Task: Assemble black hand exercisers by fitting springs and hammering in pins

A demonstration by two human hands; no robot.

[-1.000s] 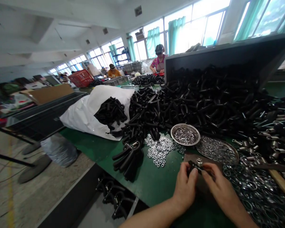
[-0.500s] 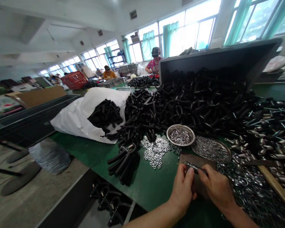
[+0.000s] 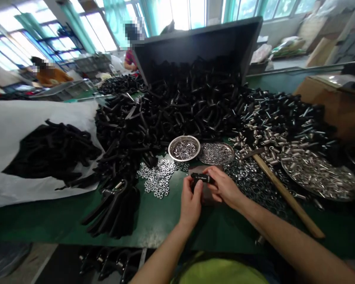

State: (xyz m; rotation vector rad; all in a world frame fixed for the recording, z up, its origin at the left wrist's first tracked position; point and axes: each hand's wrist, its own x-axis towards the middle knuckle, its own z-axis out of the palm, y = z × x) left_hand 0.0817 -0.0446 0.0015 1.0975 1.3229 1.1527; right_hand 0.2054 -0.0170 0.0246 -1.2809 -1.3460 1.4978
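My left hand [image 3: 191, 202] pinches a short black handle piece [image 3: 200, 178] with pale lettering, thumb on its near side. At the piece's right end, the fingers of my right hand [image 3: 223, 184] close around it too. Both hands are just above a flat brown-grey metal block [image 3: 208, 197] on the green table. Left of them lies a spread of small silver nuts [image 3: 159, 179]. Behind the hands stand a round metal bowl [image 3: 184, 148] of small metal pins and a shallow dish [image 3: 216, 153] of thin metal rings. My fingers cover part of the piece.
A hammer [image 3: 288, 195] with a wooden handle lies on the right among loose rings and springs. Black parts [image 3: 177, 114] spill from a tipped grey bin [image 3: 195, 45]. A white sack [image 3: 6, 118] lies on the left. Two people [image 3: 51, 75] sit farther back.
My view has swung right and down, showing the hammer and the plate of metal parts at right. The black piece stays between both hands, turned so that its lettering shows.
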